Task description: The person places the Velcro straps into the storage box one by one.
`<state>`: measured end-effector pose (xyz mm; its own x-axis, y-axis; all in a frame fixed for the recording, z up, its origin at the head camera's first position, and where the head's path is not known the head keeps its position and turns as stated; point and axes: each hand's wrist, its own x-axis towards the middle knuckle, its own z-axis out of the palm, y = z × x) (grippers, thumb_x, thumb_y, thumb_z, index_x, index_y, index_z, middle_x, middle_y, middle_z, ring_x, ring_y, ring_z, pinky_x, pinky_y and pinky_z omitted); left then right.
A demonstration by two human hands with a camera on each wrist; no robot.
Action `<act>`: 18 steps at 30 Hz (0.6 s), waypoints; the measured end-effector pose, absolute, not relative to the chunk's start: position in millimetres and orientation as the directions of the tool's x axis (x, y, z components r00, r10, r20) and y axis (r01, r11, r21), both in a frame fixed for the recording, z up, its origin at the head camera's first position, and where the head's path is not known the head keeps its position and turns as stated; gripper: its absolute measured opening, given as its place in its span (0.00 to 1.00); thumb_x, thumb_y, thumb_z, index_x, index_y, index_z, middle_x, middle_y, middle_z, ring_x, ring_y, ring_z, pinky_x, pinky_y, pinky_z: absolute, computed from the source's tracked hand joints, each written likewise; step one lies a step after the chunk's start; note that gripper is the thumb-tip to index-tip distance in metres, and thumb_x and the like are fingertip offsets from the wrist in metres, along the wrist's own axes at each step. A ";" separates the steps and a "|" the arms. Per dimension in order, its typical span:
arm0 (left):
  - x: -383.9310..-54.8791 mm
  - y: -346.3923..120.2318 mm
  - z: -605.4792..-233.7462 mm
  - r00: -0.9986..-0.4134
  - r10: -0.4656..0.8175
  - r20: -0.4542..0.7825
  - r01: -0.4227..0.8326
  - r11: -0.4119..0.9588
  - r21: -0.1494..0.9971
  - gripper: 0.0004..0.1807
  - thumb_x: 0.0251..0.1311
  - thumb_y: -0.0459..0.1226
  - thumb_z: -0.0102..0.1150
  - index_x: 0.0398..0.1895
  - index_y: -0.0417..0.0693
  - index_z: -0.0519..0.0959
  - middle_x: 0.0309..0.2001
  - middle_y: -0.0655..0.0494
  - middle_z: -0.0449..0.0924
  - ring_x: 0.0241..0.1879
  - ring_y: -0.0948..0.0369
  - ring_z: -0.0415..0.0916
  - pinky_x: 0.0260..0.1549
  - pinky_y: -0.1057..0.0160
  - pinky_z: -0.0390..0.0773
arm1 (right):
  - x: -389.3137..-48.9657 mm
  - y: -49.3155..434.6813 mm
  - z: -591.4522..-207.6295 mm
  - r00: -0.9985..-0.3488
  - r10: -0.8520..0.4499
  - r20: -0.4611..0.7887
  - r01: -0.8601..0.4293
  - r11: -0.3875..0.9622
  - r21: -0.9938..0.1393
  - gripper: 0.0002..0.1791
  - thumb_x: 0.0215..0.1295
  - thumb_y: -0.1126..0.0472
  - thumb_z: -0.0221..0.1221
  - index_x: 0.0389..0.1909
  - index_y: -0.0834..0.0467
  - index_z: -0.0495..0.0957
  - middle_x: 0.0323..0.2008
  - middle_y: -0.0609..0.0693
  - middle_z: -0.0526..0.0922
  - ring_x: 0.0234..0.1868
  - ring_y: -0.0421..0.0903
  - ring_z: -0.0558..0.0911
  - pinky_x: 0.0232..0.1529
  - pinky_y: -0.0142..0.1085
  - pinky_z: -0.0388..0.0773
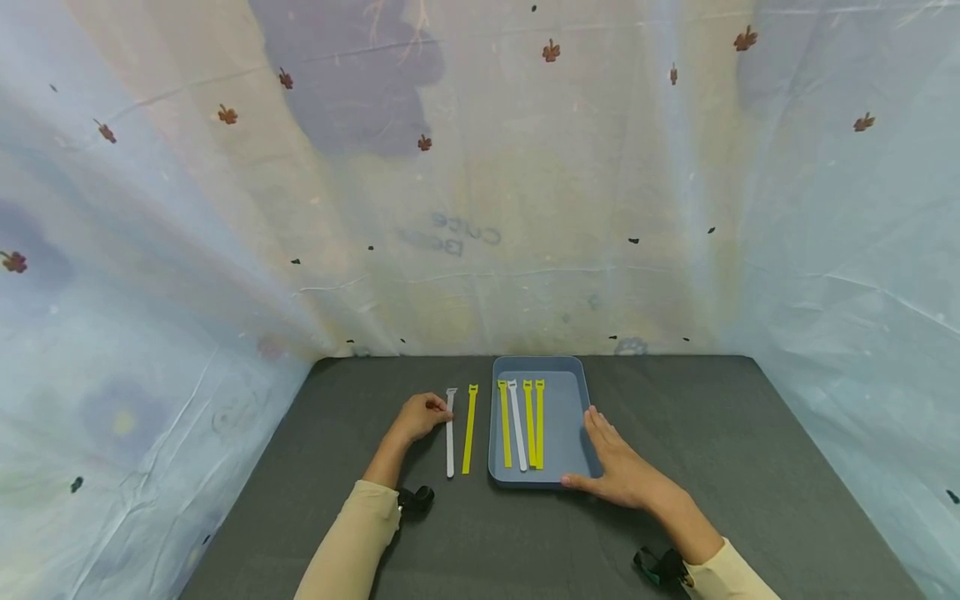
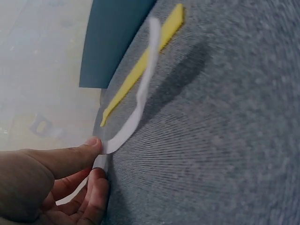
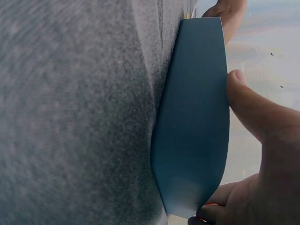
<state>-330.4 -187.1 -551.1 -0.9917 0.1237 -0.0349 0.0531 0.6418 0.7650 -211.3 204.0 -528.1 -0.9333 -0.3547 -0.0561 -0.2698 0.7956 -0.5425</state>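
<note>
The left hand (image 1: 424, 418) pinches the white slotted strap (image 1: 450, 452) between thumb and fingertips, nearly closed on it, below its slotted head, the long tail running back toward the person, raised above its shadow. A yellow slotted strap (image 1: 469, 433) lies just beyond, between those fingers and the blue-grey tray (image 1: 566, 421), whose near right corner the right hand (image 1: 624, 473) touches with thumb and extended fingers spread wide.

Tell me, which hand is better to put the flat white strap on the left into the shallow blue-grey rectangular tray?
Probably the left hand: it pinches that white strap, left of the tray. The right hand is across the tray, touching its right side.
</note>
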 end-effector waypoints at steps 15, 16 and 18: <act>-330.0 -191.0 -538.9 -0.988 0.147 -0.052 0.031 0.509 0.860 0.06 0.75 0.32 0.65 0.45 0.35 0.80 0.34 0.47 0.84 0.32 0.57 0.84 0.38 0.55 0.89 | -210.5 203.4 -525.6 -0.929 -0.369 -0.041 -0.290 0.790 -0.540 0.72 0.63 0.27 0.69 0.85 0.71 0.41 0.86 0.69 0.39 0.85 0.69 0.44 0.80 0.67 0.51; -329.2 -190.7 -536.8 -0.987 0.151 -0.047 0.036 0.505 0.862 0.06 0.75 0.32 0.65 0.45 0.35 0.80 0.34 0.47 0.84 0.32 0.57 0.84 0.38 0.55 0.89 | -210.4 203.4 -525.5 -0.928 -0.369 -0.040 -0.291 0.789 -0.542 0.72 0.63 0.27 0.69 0.85 0.71 0.41 0.86 0.69 0.39 0.85 0.69 0.44 0.80 0.68 0.50; -327.3 -189.8 -532.2 -0.988 0.150 -0.035 0.046 0.504 0.863 0.07 0.75 0.32 0.65 0.45 0.36 0.80 0.34 0.47 0.84 0.32 0.56 0.84 0.39 0.53 0.89 | -210.2 203.2 -525.6 -0.929 -0.369 -0.038 -0.292 0.789 -0.541 0.72 0.63 0.27 0.69 0.85 0.71 0.41 0.86 0.69 0.39 0.85 0.69 0.44 0.80 0.68 0.51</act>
<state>-327.3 -189.8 -532.2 -0.9881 0.1499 -0.0352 0.0457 0.5037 0.8627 -210.2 203.2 -525.6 -0.9286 -0.3691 -0.0377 -0.2915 0.7888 -0.5411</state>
